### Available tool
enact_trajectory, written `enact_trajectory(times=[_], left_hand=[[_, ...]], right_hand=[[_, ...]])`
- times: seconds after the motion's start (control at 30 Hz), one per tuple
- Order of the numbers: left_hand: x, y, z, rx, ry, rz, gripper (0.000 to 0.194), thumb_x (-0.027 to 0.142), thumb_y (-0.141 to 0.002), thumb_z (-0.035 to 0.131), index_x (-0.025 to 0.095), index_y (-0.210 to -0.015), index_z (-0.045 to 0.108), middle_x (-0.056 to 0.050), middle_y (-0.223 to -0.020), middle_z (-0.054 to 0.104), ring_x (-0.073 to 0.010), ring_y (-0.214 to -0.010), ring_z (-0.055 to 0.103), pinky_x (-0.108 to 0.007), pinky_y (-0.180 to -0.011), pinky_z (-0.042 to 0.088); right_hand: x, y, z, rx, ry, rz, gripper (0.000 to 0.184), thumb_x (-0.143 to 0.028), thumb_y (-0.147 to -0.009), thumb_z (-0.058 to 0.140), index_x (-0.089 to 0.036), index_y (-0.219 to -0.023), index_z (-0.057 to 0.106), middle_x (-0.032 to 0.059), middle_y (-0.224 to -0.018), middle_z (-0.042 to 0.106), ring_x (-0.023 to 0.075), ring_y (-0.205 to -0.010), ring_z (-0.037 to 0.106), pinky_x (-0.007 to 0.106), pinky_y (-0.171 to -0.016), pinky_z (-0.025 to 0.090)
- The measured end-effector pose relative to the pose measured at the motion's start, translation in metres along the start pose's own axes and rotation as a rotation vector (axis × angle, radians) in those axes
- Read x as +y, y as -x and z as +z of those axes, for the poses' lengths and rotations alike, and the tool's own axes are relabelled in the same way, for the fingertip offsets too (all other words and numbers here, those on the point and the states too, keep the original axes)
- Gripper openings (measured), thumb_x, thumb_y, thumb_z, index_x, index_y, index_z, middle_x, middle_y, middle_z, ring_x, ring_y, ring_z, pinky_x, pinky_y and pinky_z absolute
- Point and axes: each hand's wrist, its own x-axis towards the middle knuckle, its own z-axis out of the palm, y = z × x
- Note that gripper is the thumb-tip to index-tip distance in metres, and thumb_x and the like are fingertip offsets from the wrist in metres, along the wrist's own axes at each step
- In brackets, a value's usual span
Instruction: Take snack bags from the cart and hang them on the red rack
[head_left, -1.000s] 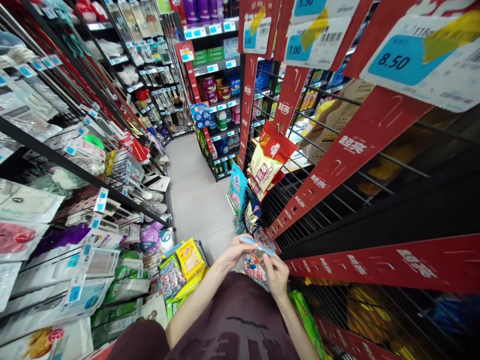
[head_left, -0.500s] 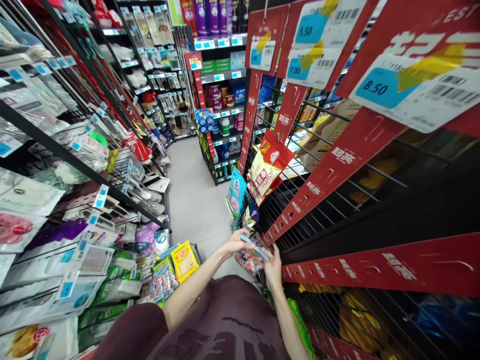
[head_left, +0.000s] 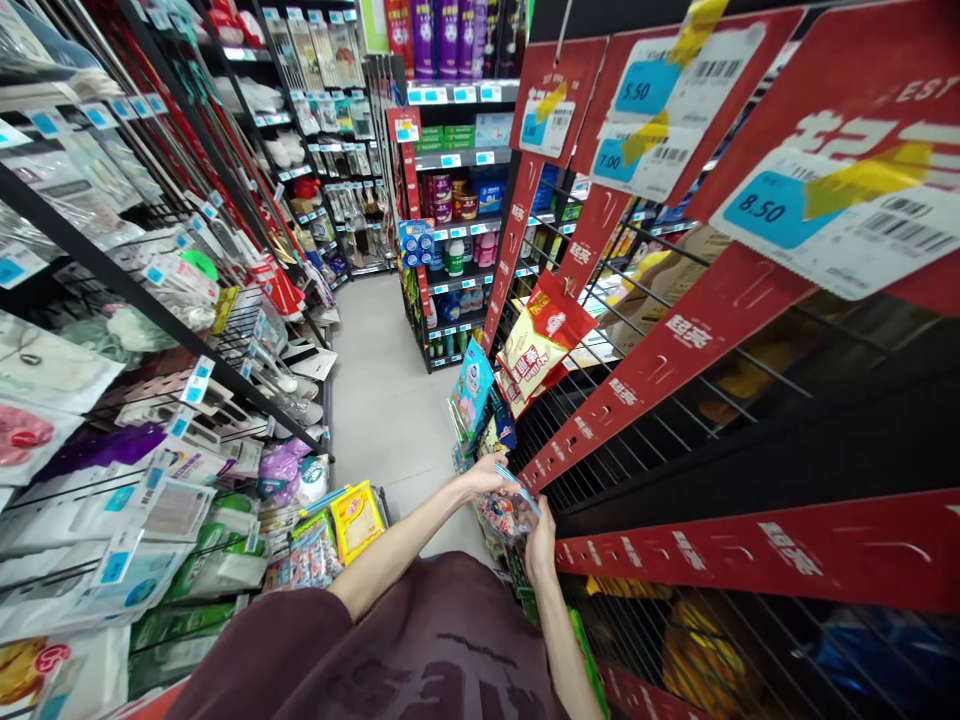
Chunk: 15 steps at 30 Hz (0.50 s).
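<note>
A clear plastic packet (head_left: 504,516) with a blue-and-white striped top edge and colourful contents is held low in front of my body. My left hand (head_left: 484,477) pinches one end of its top edge. At the other end, my right hand (head_left: 539,540) grips the packet, close beside the black wire rack. Just beyond my hands hang a dark blue packet (head_left: 500,428) and a light blue packet (head_left: 472,385). Higher on a red hanging strip is a red-and-cream snack bag (head_left: 546,338). The packet's lower part is partly hidden.
Red strips with empty hooks (head_left: 622,395) line the wire rack on my right, under price cards (head_left: 679,100). At lower left, a yellow packet (head_left: 358,522) lies among several packets near the hanging goods. The grey aisle floor (head_left: 371,370) runs ahead to stocked shelves (head_left: 450,220).
The view has shifted slightly. Both hands still hold the packet, which sits a little lower against the rack, its striped edge tilted more steeply down to the right.
</note>
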Motion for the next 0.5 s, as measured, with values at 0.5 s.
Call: enact_trajectory(times=[0.5], left_hand=[[-0.009, -0.013, 0.002, -0.026, -0.109, -0.033, 0.048, 0.014, -0.059, 0.079, 0.019, -0.089, 0.042, 0.006, -0.051, 0.057, -0.0083, -0.041, 0.048, -0.017, -0.041, 0.036]], right_hand=[[-0.008, 0.005, 0.003, -0.094, -0.138, 0.087, 0.063, -0.074, -0.079, 0.044, -0.022, -0.110, 0.062, -0.0025, -0.070, 0.053, 0.0128, -0.058, 0.042, 0.024, -0.057, 0.038]])
